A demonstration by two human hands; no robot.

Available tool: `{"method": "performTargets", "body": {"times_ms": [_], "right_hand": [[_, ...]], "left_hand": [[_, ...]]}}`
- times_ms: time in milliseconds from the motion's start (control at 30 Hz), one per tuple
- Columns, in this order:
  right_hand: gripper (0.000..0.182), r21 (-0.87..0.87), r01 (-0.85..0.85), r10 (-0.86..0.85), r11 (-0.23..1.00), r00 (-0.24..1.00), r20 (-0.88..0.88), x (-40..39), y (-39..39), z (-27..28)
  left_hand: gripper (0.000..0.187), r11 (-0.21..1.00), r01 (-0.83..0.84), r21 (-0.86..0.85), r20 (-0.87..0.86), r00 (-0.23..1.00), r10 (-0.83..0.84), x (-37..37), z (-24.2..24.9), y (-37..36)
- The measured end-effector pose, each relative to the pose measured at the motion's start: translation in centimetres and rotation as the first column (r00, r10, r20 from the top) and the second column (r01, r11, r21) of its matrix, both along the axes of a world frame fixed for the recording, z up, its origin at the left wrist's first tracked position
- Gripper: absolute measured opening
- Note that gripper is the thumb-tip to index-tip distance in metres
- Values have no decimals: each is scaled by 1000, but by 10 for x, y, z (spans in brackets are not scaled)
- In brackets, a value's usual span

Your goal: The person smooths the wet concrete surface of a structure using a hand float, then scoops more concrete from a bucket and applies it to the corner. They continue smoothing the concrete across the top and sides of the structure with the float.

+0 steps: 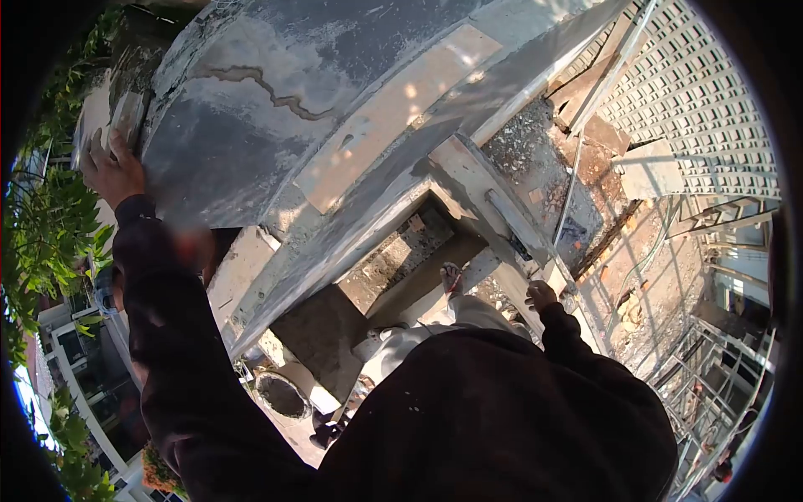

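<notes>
My left hand (114,170) is at the upper left, fingers spread and resting on the edge of a rough grey concrete structure (201,159). Nothing is held in it. At the lower right of centre, my right hand (541,295) is beside a narrow concrete ledge (502,205), its fingers curled; whether they grip anything is too small to tell. A long pale board (401,113) lies along the grey surface between the hands. One foot in a sandal (452,278) shows below, within a concrete recess.
A round bucket-like container (282,395) stands at the lower left. Green leaves (63,243) hang at the left. On the right are rubble (535,151), a patterned block screen (711,100) and a metal frame (711,385). A blurred patch near my left forearm hides detail.
</notes>
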State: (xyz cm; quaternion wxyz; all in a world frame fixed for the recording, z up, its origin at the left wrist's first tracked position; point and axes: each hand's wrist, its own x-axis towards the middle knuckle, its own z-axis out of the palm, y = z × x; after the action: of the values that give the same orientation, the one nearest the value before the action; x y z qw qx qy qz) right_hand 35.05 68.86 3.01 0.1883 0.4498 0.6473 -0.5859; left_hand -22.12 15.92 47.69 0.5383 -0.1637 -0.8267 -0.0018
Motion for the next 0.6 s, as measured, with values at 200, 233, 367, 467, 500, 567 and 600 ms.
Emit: {"method": "performTargets", "body": {"times_ms": [200, 233, 367, 467, 500, 567, 600], "right_hand": [[25, 11, -67, 65, 998, 991, 120, -15, 32, 13], [23, 44, -79, 72, 996, 987, 147, -12, 39, 8], [24, -153, 116, -84, 981, 977, 197, 4, 81, -18], [11, -391, 64, 47, 918, 962, 269, 0, 125, -58], [10, -315, -55, 146, 948, 950, 277, -7, 128, -69], [18, -164, -231, 257, 959, 953, 159, -9, 163, -122], [19, -12, -483, 479, 875, 863, 161, -48, 144, -88]], "left_hand": [[48, 983, -184, 7, 46, 982, 183, -2, -2, -3], [50, 971, -237, 24, 41, 971, 236, -1, -5, -1], [51, 987, -159, -29, -40, 987, 158, 59, -25, 9], [35, 955, 14, 297, 119, 992, -52, 203, -102, 35], [37, 929, -96, 359, 353, 935, -40, 255, -150, 34], [37, 871, -370, 322, 742, 670, 11, 378, -248, 26], [35, 781, -534, 325, 870, 493, -26, 451, -300, 23]]}}
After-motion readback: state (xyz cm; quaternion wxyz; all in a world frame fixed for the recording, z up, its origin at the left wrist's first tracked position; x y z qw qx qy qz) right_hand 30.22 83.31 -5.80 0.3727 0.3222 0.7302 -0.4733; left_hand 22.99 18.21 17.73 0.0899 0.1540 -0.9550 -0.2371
